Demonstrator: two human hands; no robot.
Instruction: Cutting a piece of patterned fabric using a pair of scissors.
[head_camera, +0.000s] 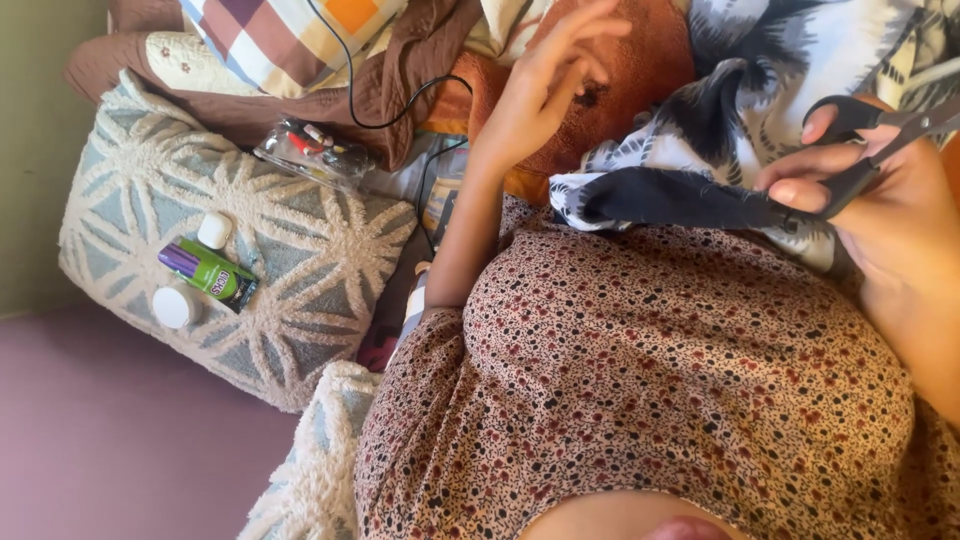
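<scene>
Up at frame right, right hand (880, 215) grips black-handled scissors (880, 135): fingers thru the handle loops, thumb side on top, hand closed on the handles. Wrist/forearm runs down along the right edge. Scissors' long axis goes low-left to up-right; handles sit low-left by the fingers, metal shank heads up-right and off frame, so can't tell if blades are apart or together. Handles lie just over the dark navy edge of a black-and-white patterned fabric (740, 120), which drapes from top right down toward the lap; dark hem runs roughly horizontal below the fingers, touching them.

Left hand (545, 85) is raised at top centre, forearm rising from the elbow near mid-frame, wrist bent, fingers loose and spread, curled slightly, holding nothing. It hovers over an orange-brown cloth (640, 70), can't tell if touching.

Person's floral dress (650, 380) fills lower centre.

Frame left: tufted grey-white cushion (150, 190) w/ a green-purple tube (208, 270), two small white caps (214, 230) beside it, and a clear plastic pouch (312, 150) at its upper edge. Black cable (352, 90) crosses a checked quilt (290, 40) at top.
</scene>
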